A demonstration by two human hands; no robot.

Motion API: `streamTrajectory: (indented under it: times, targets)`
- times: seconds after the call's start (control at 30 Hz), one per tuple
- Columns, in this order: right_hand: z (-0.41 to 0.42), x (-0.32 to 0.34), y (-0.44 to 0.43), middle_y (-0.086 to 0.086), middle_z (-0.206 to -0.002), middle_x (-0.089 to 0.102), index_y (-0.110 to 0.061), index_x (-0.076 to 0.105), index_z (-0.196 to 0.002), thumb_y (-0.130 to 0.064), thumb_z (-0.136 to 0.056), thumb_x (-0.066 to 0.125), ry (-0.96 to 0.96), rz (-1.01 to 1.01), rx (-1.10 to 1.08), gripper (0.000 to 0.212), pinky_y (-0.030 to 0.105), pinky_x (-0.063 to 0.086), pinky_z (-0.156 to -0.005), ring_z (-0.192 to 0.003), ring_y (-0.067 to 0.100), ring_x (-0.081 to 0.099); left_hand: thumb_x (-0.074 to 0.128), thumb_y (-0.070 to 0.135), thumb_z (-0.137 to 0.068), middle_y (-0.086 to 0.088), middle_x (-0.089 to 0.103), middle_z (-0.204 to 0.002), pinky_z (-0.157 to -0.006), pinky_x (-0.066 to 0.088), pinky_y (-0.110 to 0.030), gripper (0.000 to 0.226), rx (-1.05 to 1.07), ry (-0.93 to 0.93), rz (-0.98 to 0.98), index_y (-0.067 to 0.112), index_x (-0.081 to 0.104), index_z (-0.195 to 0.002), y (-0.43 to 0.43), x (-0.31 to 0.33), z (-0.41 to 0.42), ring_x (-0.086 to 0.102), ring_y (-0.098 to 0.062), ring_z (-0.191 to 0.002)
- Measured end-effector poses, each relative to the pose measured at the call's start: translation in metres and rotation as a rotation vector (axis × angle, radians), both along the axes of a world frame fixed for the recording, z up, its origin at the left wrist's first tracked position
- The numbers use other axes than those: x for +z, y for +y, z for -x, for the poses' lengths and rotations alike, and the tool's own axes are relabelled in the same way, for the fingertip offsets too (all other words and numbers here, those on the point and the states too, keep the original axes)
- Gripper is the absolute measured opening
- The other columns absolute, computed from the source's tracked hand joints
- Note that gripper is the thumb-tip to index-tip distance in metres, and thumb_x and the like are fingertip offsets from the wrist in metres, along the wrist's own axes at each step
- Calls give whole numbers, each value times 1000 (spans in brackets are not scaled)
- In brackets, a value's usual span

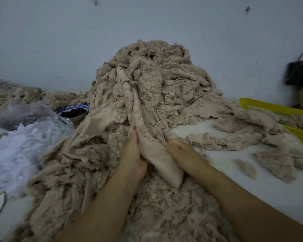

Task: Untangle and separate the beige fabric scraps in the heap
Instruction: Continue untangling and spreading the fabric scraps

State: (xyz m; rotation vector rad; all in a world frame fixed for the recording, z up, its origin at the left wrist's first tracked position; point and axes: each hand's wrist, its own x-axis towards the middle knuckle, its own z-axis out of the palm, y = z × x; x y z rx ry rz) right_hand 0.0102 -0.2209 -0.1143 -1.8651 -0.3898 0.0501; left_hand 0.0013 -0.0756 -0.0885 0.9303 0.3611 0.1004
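Here, in the head view, one tall heap (147,88) of beige scraps rises against the wall and spills forward over the white table (252,198) toward the person. Two hands work at its foot, with one strip (157,159) between them, its smooth backing turned up.

The left hand (132,154) lies along the strip's left edge. Its thumb rests on top and its fingers are tucked out of sight beneath the cloth, so it seems to pinch that edge. The right hand (180,152) has its fingers curled in against the strip's right edge and grips it there.

The strip's long axis is what matters. Its free end lies nearest the person, low and to the right, just under the right wrist. From there it runs up and to the left, past the left thumb, and disappears into the heap, so the buried end lies straight ahead of the grip and slightly left. Both hands are level on the strip, and the left one is nearer to where the strip enters the tangle. As I judge it, the strip should come free with a pull back along that line, toward the person.

Several loose clumps lie apart on the bare table to the right, at least three. Behind them two yellow basket (269,107) rims show, though I cannot tell whether that is one basket or two. On the left are one bowl (73,111) of dark bits, crumpled clear plastic (24,130) and a lower beige pile (16,95). One dark bag (299,72) hangs far right.
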Motion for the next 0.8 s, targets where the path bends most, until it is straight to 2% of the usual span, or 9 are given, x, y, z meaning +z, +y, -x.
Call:
streamTrajectory:
  times: [0.1,0.17,0.27,0.33,0.4,0.53,0.6,0.7,0.8]
  targets:
    - [3,4,2,-16,-64,56,-26,56,-77,-49,-93,59,3,-178,-36,28,10,41,-54,-60,0,53,47,34,-104,-1,71,-81,-68,50,-15,33,63,-111,-737,16,67,-86,-2,-5,2,66,-17,-79]
    - [4,5,6,-19,-74,64,-37,62,-79,-57,-90,55,30,-220,-14,24,16,49,-68,-75,-1,62,46,29,-103,3,61,-75,-56,38,-8,31,-70,-304,-1192,20,58,-76,-10,-10,8,56,-11,-69]
    - [3,7,5,-12,-71,65,-39,64,-67,-37,-100,49,137,-291,-63,37,29,50,-72,-76,5,64,48,24,-102,6,47,-65,-52,30,-22,36,-293,-503,-1432,27,42,-66,-23,-13,18,42,-3,-58]
    - [1,10,-2,-10,-60,59,-33,61,-57,-27,-101,48,183,-389,-110,46,27,44,-60,-57,4,58,51,24,-102,8,38,-59,-49,24,-22,44,-338,-625,-1482,27,34,-62,-24,-14,20,38,-2,-51]
    - [-2,13,-7,-3,-61,57,-23,60,-68,-26,-100,52,193,-425,-138,34,25,44,-53,-53,8,55,52,26,-103,10,35,-52,-46,24,-19,48,-344,-671,-1413,26,33,-59,-25,-17,22,37,-3,-46]
    - [-5,9,-8,-2,-63,57,-16,53,-77,-28,-103,46,152,-396,-237,29,19,46,-49,-53,7,55,52,29,-102,12,33,-42,-46,23,-20,52,-365,-462,-1190,25,32,-54,-23,-19,18,30,-4,-41]
    - [-7,9,-6,-3,-80,70,-18,60,-91,-33,-106,41,133,-435,-315,29,25,56,-68,-74,8,68,50,34,-101,14,35,-49,-55,27,-28,50,-405,-303,-1081,27,37,-53,-15,-17,14,35,-6,-48]
    - [-9,13,-7,1,-122,65,-20,59,-124,-41,-107,33,130,-384,-387,37,40,49,-102,-113,18,61,46,51,-96,5,50,-73,-70,35,-33,36,-518,-130,-1005,27,49,-69,-7,-14,16,49,-12,-71]
    - [-4,16,-9,2,-113,72,-21,66,-114,-48,-105,34,94,-353,-326,43,32,56,-89,-102,14,69,43,74,-85,18,72,-84,-78,46,-22,47,-501,-136,-845,39,72,-79,-8,-11,18,67,2,-81]
